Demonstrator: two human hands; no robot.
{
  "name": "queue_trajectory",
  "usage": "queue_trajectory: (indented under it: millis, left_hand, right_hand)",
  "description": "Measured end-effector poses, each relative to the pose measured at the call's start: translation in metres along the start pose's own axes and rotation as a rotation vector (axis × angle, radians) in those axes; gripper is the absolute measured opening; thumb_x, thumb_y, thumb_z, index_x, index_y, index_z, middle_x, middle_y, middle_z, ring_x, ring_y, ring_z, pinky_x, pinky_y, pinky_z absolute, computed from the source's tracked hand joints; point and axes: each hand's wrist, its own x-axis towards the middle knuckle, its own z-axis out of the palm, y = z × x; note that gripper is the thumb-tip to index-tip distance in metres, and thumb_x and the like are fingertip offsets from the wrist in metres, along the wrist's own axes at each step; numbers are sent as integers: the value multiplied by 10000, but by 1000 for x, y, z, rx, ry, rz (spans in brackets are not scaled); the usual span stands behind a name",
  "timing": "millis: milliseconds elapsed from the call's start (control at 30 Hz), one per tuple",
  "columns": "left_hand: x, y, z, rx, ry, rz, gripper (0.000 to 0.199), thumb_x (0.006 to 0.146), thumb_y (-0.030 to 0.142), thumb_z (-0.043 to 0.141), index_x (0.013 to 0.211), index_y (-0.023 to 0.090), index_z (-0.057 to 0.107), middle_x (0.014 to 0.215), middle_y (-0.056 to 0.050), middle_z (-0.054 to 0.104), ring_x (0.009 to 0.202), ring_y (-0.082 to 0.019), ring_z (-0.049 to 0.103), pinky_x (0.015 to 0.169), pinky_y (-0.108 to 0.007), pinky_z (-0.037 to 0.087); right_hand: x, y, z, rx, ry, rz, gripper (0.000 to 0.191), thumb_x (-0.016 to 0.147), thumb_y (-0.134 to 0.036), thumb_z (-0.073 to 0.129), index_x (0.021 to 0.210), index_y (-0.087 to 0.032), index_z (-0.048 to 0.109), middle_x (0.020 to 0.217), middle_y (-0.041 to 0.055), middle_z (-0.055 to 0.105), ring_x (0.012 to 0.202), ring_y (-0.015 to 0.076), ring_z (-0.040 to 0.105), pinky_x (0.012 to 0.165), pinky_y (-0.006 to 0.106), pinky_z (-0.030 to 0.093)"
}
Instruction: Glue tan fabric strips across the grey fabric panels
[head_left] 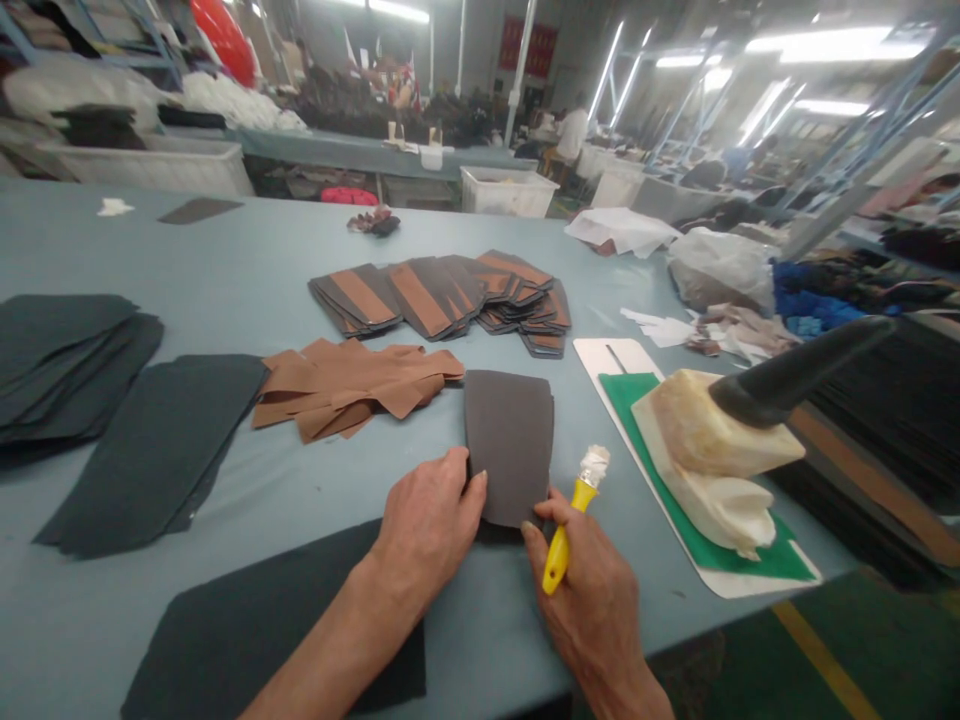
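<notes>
Dark grey pieces [510, 445] lie stacked on the table [285, 500] between the two hands; their number cannot be told. The left hand [431, 510] is half curled against the stack's left edge, and whether it grips cannot be seen. The right hand [589, 565] closes on a yellow brush [559, 562], its thumb by the stack's lower right corner. The left forearm hides part of a black sheet [262, 610]. A background figure [574, 132] is blurred.
</notes>
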Motion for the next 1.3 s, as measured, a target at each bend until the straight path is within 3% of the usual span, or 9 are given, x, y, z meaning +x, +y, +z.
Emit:
queue_trajectory:
  millis: [200,367,667,733,867,1000,1100,1200,1300]
  left_hand:
    - [-20,-9,9,-34,13,-50,232,1071,286,497,1232,195,637,962,-111,816,952,-285,795,741,-339,513]
    - [-33,-23,15,-122,53,-27,225,1048,319,527,1201,223,661,857,-71,810,817,-248,796,670,-304,508]
    - [-35,-22,0,55,83,-76,213,1056,333,530,1118,217,697,942,-98,806,907,-319,785,725,-383,549]
    - [-39,-24,-4,123,178,-9,218,1048,317,530,1135,220,705,1016,-102,806,944,-331,771,777,-427,571]
    - [-34,-29,-10,108,321,292,252,1047,223,503,1213,210,693,1165,-91,785,1063,-304,727,929,-481,576]
    - [-17,-24,-10,99,273,515,215,1019,166,547,1165,175,704,1272,-108,747,1192,-314,677,1034,-515,556]
    - [-7,-20,-2,112,219,609,221,1006,169,581,1187,154,707,1356,-131,715,1306,-338,627,1123,-543,520]
    - [-2,-20,5,95,198,645,232,1012,179,580,1204,143,703,1390,-144,696,1329,-342,615,1129,-547,530]
    - [1,-22,7,72,214,653,221,1004,166,585,1190,147,704,1368,-140,702,1287,-347,636,1084,-564,564]
  right_hand:
    - [-8,-1,-5,16,-20,-73,186,1094,-382,529,1102,-219,619,1144,128,800,895,234,804,755,330,619]
    - [-11,-3,-9,57,-30,-106,174,1079,-376,552,1089,-217,623,1158,136,801,920,241,807,777,340,631]
    - [-9,-1,-12,142,-64,-35,162,1082,-381,552,1121,-238,617,1221,115,790,994,244,801,828,360,637]
    - [-6,5,-19,165,-48,-43,130,1084,-333,549,1130,-232,616,1225,108,794,1028,230,799,846,337,632]
    - [9,10,-40,291,-6,61,181,1094,-333,517,1168,-222,640,1191,92,802,989,201,788,846,332,609]
    - [33,11,-53,609,119,230,326,1116,-459,438,1163,-210,643,894,54,789,673,162,680,670,330,561]
    - [46,17,-52,757,133,401,483,1092,-592,404,1097,-185,664,607,-1,649,496,144,557,478,273,441]
    - [46,29,-46,833,172,573,512,1046,-643,475,987,-181,687,512,-35,555,415,117,476,411,232,345]
    - [38,39,-42,908,206,669,451,1006,-615,599,876,-192,686,460,-64,489,398,102,456,417,211,333]
